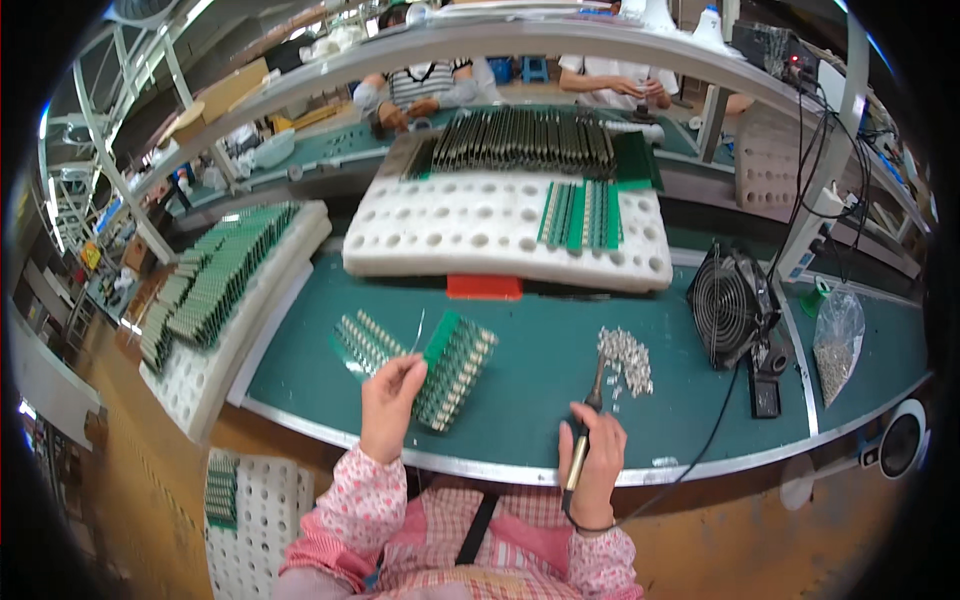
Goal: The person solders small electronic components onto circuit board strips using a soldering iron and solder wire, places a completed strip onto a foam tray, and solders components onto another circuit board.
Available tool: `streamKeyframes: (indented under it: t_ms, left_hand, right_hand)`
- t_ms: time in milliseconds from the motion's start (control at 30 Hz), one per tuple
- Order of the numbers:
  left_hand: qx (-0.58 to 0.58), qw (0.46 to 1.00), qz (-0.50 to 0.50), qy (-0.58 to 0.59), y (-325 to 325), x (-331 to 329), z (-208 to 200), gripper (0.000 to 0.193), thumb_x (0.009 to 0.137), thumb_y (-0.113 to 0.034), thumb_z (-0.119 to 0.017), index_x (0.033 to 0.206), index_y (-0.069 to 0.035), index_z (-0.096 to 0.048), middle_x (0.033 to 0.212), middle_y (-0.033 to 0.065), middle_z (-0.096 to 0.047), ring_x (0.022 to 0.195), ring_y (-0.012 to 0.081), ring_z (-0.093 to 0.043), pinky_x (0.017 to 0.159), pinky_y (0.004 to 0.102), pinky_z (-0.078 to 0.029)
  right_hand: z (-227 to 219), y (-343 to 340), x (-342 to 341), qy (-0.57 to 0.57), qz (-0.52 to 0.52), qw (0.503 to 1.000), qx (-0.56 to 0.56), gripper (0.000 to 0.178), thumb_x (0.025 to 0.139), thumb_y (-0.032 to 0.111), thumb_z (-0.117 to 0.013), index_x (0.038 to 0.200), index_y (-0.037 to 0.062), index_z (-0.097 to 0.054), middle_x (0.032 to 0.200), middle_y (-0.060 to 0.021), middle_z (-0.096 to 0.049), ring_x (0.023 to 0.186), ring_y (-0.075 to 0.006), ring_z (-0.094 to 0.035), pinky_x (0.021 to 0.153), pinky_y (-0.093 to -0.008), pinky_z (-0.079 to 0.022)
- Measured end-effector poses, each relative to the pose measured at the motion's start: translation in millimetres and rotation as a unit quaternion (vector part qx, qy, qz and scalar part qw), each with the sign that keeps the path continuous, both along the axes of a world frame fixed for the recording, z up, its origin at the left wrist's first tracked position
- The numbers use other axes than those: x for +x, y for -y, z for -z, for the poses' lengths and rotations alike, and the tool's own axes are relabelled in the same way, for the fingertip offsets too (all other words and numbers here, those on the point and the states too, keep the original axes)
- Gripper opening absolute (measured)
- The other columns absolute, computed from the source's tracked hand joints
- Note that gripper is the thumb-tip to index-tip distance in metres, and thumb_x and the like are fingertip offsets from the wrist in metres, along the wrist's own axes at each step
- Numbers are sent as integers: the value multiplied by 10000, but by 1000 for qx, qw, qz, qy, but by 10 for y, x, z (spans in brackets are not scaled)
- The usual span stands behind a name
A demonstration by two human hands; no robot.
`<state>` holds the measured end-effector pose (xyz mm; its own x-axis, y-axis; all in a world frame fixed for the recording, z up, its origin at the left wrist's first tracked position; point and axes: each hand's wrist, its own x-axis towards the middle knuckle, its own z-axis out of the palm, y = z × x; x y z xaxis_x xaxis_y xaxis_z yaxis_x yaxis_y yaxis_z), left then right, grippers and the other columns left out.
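Note:
My left hand [390,400] pinches a thin, silvery length of solder wire [420,328] that sticks up from the fingertips. Right beside those fingers is a green circuit board panel [455,372] with rows of small pale parts; whether the fingers touch it I cannot tell. A second panel [368,340] lies just behind and left of the hand. My right hand [600,455] is wrapped round a soldering iron [576,462], its tip pointing away from me toward a loose pile of small silvery components [625,360].
A black fan [722,305] stands at the right, beside a bag of components [838,345]. The iron's cord [700,450] crosses the front edge. White foam racks [440,225] with many boards stand at the back and left [185,395]. Two people work across the bench.

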<state>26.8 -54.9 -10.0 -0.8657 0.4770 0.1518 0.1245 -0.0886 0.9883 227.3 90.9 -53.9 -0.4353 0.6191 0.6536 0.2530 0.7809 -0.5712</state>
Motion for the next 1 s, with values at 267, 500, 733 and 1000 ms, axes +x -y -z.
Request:
streamKeyframes:
  t_ms: [267,500,733,1000]
  left_hand:
    - [70,985,78,137,35,41,-44,230,950,-125,-617,1120,30,-626,1021,25,-659,924,68,-592,834,220,-464]
    - [85,958,140,236,-71,150,-2,238,964,-137,-594,1144,19,-606,1040,24,-656,927,64,-595,830,223,-471]
    - [76,937,173,293,-123,188,210,185,966,-109,-572,1125,-16,-591,1029,7,-634,945,66,-577,853,223,-449]
    - [67,930,260,250,-319,28,309,179,931,-51,-595,1096,-53,-526,1041,20,-614,960,76,-587,841,220,-462]
  right_hand:
    - [44,-13,-15,-14,25,1000,0,279,808,11,-690,1080,44,-636,899,-136,-637,868,-306,-612,867,-405,-449]
    - [-84,64,-75,-74,-28,992,-96,286,817,-25,-678,1088,42,-617,843,-139,-612,761,-281,-625,675,-340,-501]
    - [-67,211,-172,-94,-60,986,-123,302,820,-35,-684,1103,31,-603,841,-134,-616,721,-250,-627,658,-327,-510]
    - [-4,205,-155,-64,-39,990,-122,312,812,-36,-684,1106,37,-605,833,-131,-617,712,-251,-627,642,-332,-506]
